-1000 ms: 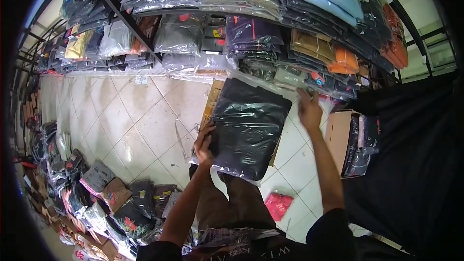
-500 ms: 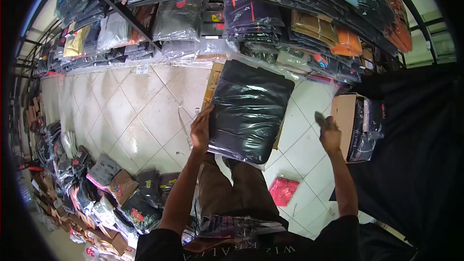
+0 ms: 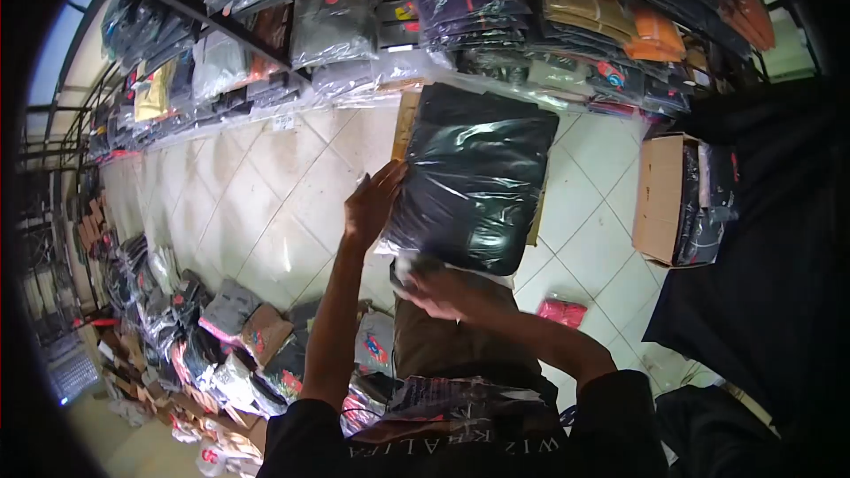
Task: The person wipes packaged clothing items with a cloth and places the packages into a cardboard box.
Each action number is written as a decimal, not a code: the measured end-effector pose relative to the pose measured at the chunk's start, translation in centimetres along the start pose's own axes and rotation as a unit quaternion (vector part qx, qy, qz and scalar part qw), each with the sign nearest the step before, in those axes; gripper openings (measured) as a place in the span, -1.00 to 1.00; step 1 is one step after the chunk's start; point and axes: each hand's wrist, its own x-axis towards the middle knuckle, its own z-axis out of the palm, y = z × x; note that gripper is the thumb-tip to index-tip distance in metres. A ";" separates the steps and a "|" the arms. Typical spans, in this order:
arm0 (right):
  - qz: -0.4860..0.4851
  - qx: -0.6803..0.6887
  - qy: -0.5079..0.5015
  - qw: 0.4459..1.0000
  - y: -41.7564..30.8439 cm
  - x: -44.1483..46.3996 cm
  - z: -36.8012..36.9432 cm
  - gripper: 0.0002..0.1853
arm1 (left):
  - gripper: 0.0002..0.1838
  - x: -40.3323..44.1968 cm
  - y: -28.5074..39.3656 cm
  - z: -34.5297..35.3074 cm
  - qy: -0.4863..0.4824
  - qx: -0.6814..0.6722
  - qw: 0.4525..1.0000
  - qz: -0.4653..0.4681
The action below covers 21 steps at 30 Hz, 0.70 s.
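A folded black garment in a clear plastic bag (image 3: 478, 177) lies in front of me, above my legs, on top of a cardboard box (image 3: 405, 128) whose brown edges show at both sides. My left hand (image 3: 372, 204) is closed on the left edge of the bag, where creases in the plastic run out from the fingers. My right hand (image 3: 447, 292), blurred by motion, is just below the bag's lower left corner. It is closed around a small grey object (image 3: 403, 273), too smeared to name.
Shelves with stacked bagged clothes (image 3: 336, 26) run along the far side. An open carton (image 3: 660, 199) of bagged items stands at right beside black cloth (image 3: 788, 212). A red bagged item (image 3: 562, 311) lies on the tiled floor. Piled bagged clothes (image 3: 230, 319) are at left.
My right hand has swung left from beside the carton to the bag's lower left corner, carrying the small object. My left hand remains at the left edge. The view has shifted slightly.
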 end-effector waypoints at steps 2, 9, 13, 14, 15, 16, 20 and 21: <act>0.036 0.105 -0.098 0.989 0.4 -3.6 -1.7 -0.34 | -0.33 0.4 0.7 0.7 0.015 0.040 0.999 -0.022; 0.039 0.057 0.082 0.994 8.4 2.2 -10.7 -0.30 | -0.44 -0.2 -3.6 3.0 0.083 0.525 0.827 0.182; 0.200 0.285 -0.187 0.919 16.0 3.0 -8.8 -0.42 | -0.26 -0.6 -5.9 3.5 0.104 0.746 0.610 0.247; 0.146 0.166 -0.186 0.957 18.4 2.7 -8.9 -0.44 | -0.18 -0.5 -5.4 4.6 0.104 0.774 0.594 0.194; 0.089 0.043 -0.184 0.978 20.8 2.6 -8.8 -0.39 | -0.13 -0.7 -5.1 5.2 0.102 0.795 0.568 0.186; 0.297 0.201 -0.148 0.922 22.2 4.3 -11.7 -0.40 | -0.08 -0.9 -5.2 5.2 0.104 0.813 0.544 0.178; 0.376 -0.202 -0.092 0.900 32.7 2.9 -12.7 -0.58 | 0.06 -0.8 -5.4 5.2 0.114 0.809 0.551 0.170; 0.393 -0.208 0.070 0.893 38.2 -0.5 -9.1 -0.55 | 0.07 -0.9 -5.4 5.4 0.112 0.804 0.558 0.171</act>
